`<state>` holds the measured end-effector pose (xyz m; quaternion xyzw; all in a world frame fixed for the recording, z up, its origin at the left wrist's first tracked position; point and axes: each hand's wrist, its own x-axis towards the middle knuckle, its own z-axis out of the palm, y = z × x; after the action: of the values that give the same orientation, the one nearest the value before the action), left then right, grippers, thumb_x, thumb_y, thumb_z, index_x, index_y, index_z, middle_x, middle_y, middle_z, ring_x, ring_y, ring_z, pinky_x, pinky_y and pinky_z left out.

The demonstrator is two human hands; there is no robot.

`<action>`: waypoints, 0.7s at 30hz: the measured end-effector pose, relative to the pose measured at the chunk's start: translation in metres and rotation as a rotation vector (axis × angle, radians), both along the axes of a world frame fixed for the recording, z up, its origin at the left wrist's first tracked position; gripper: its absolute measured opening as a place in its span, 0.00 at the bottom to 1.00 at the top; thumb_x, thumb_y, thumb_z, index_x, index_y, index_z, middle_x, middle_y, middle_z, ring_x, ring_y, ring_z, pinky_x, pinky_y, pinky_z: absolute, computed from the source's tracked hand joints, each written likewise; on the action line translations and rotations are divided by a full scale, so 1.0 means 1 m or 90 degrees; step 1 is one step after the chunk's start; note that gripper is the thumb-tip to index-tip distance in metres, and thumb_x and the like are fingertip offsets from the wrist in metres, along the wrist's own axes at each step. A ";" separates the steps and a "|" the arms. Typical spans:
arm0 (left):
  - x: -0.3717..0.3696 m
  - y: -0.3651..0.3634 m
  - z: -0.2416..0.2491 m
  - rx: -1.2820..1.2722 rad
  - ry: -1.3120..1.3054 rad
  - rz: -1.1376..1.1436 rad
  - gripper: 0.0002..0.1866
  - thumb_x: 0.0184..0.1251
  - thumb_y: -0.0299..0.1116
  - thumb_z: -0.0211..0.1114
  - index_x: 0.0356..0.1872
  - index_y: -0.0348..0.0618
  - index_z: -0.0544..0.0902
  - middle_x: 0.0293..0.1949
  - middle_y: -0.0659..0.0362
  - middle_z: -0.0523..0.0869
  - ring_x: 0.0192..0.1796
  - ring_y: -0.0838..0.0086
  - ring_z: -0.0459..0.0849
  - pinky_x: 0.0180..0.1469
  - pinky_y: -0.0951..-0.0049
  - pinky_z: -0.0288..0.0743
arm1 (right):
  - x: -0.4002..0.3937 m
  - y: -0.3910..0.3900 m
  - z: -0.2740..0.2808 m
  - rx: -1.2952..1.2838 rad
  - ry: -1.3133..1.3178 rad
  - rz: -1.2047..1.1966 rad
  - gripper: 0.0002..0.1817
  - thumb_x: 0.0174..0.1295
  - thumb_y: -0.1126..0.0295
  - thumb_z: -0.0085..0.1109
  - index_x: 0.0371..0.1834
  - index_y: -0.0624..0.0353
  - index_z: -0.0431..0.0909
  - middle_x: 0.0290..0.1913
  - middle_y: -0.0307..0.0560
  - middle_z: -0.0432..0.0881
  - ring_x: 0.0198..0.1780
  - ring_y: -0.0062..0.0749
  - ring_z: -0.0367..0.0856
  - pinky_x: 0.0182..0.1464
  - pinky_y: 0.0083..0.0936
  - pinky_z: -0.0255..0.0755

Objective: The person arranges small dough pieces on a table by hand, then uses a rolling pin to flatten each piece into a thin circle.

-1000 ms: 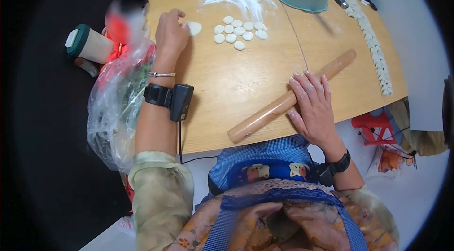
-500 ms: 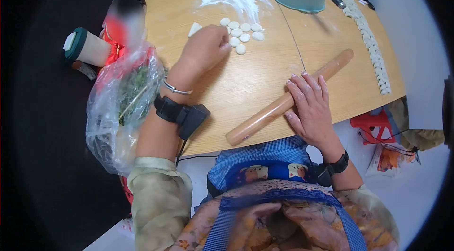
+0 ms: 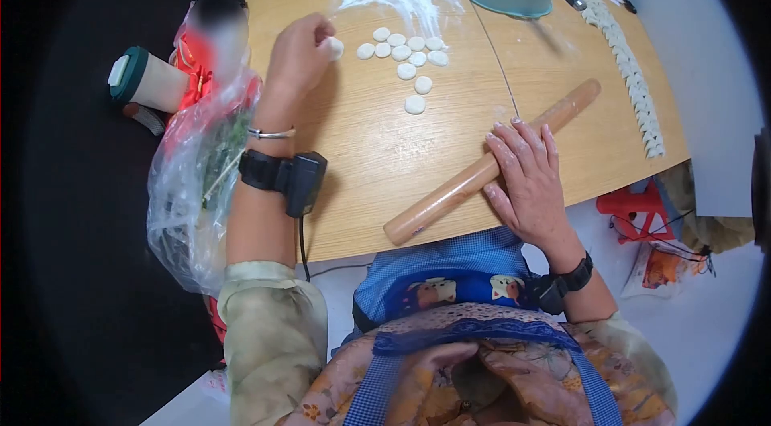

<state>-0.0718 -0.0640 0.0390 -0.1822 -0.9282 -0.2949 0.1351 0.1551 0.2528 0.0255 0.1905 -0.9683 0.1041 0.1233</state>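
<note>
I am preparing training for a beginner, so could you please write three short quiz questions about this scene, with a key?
1. Which hand rests on the rolling pin?
2. True or false: the rolling pin touches the bowl.
3. Choose one. The grouped discs lie:
a) inside the bowl
b) on the table
c) inside the cup

Key:
1. The right hand.
2. False.
3. b

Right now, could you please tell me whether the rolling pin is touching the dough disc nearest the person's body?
Apart: the head view shows wooden tabletop plainly between the rolling pin and that dough disc.
</note>
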 end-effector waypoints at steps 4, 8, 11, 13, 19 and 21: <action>-0.011 -0.024 -0.011 -0.048 -0.072 -0.071 0.09 0.60 0.21 0.66 0.41 0.37 0.83 0.33 0.58 0.84 0.37 0.70 0.82 0.44 0.69 0.78 | -0.001 -0.001 0.002 -0.002 -0.005 0.000 0.32 0.67 0.54 0.60 0.71 0.57 0.73 0.72 0.51 0.73 0.79 0.49 0.63 0.84 0.55 0.42; -0.009 -0.025 -0.009 -0.048 -0.087 -0.087 0.11 0.58 0.21 0.68 0.43 0.37 0.83 0.35 0.57 0.83 0.38 0.69 0.81 0.44 0.70 0.78 | -0.001 0.000 0.000 -0.004 -0.004 -0.002 0.32 0.66 0.54 0.61 0.71 0.57 0.73 0.72 0.50 0.73 0.78 0.49 0.63 0.84 0.55 0.43; -0.007 -0.026 -0.009 -0.031 -0.055 -0.114 0.10 0.59 0.22 0.69 0.42 0.37 0.84 0.35 0.57 0.83 0.38 0.69 0.81 0.44 0.70 0.78 | -0.001 0.000 -0.001 -0.005 -0.004 -0.004 0.32 0.66 0.54 0.61 0.71 0.56 0.73 0.72 0.50 0.73 0.78 0.49 0.64 0.84 0.55 0.43; -0.009 -0.028 -0.008 -0.078 -0.049 -0.108 0.08 0.59 0.23 0.69 0.41 0.38 0.85 0.36 0.57 0.85 0.38 0.69 0.82 0.45 0.69 0.78 | 0.000 0.000 -0.001 -0.005 -0.002 -0.004 0.32 0.66 0.54 0.61 0.71 0.56 0.73 0.72 0.50 0.74 0.78 0.49 0.64 0.84 0.55 0.43; -0.009 -0.026 -0.008 0.053 -0.081 -0.081 0.06 0.70 0.28 0.67 0.42 0.36 0.85 0.42 0.57 0.87 0.46 0.71 0.87 0.50 0.71 0.82 | 0.000 0.000 0.000 -0.005 0.004 -0.002 0.31 0.66 0.54 0.60 0.70 0.57 0.74 0.71 0.51 0.74 0.78 0.50 0.65 0.83 0.56 0.43; -0.010 -0.023 -0.008 0.289 -0.222 -0.085 0.07 0.73 0.29 0.65 0.45 0.37 0.84 0.44 0.58 0.87 0.48 0.72 0.87 0.52 0.72 0.83 | 0.000 0.000 0.000 -0.005 0.004 -0.002 0.31 0.66 0.54 0.59 0.70 0.57 0.74 0.71 0.51 0.74 0.78 0.50 0.65 0.83 0.57 0.44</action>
<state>-0.0820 -0.0867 0.0315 -0.1546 -0.8336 -0.5302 -0.0088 0.1549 0.2532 0.0255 0.1887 -0.9678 0.1070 0.1274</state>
